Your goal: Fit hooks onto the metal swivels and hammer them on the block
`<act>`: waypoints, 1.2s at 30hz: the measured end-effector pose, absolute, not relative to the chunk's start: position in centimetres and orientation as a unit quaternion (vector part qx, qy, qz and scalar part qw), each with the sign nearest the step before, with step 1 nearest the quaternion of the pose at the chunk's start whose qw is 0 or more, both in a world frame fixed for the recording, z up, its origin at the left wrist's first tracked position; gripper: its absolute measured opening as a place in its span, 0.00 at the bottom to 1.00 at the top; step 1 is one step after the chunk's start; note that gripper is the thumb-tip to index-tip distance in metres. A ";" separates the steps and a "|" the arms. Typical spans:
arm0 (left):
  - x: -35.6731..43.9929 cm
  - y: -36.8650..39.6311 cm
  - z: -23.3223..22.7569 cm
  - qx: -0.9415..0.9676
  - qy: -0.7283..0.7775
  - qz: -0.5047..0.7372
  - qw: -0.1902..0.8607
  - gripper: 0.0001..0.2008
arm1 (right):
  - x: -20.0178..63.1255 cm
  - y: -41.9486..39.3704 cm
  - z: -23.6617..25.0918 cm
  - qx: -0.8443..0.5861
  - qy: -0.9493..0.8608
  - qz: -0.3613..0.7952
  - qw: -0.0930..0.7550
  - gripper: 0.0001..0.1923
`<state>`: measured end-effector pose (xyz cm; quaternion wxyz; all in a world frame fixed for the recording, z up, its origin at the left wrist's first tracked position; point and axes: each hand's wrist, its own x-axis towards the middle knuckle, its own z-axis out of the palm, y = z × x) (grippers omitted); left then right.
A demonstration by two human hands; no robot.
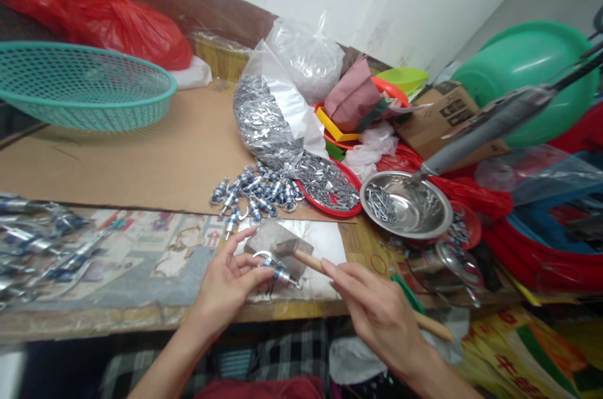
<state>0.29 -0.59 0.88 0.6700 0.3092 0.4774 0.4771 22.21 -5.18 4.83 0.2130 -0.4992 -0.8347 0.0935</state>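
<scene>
My left hand [230,283] pinches a small blue and silver metal part [277,271] with a hook, resting it on a grey metal block [273,239] near the table's front edge. My right hand [377,311] grips the wooden handle of a small hammer [294,249]; its metal head sits just above the block, beside the part. A pile of similar blue and silver parts [257,191] lies on the cardboard behind the block.
A steel bowl [424,213] holds pins at the right, beside a red tray of silver pieces [330,185] and a clear bag of them [268,116]. A teal basket [80,88] stands far left. More finished parts [38,242] lie at the left edge. Green basin [527,66] at right.
</scene>
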 end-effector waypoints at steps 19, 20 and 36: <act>-0.1 -0.6 1.4 0.547 0.543 0.451 0.450 0.04 | 24.4 6.8 0.3 -0.642 -0.741 0.102 0.170 0.14; -0.1 -0.5 1.5 0.552 0.544 0.448 0.445 0.04 | 24.6 8.1 0.5 -0.656 -0.732 0.087 0.163 0.14; 0.3 -1.4 2.2 0.493 0.571 0.465 0.464 0.13 | 21.5 7.2 4.1 -0.619 -0.713 0.177 0.277 0.14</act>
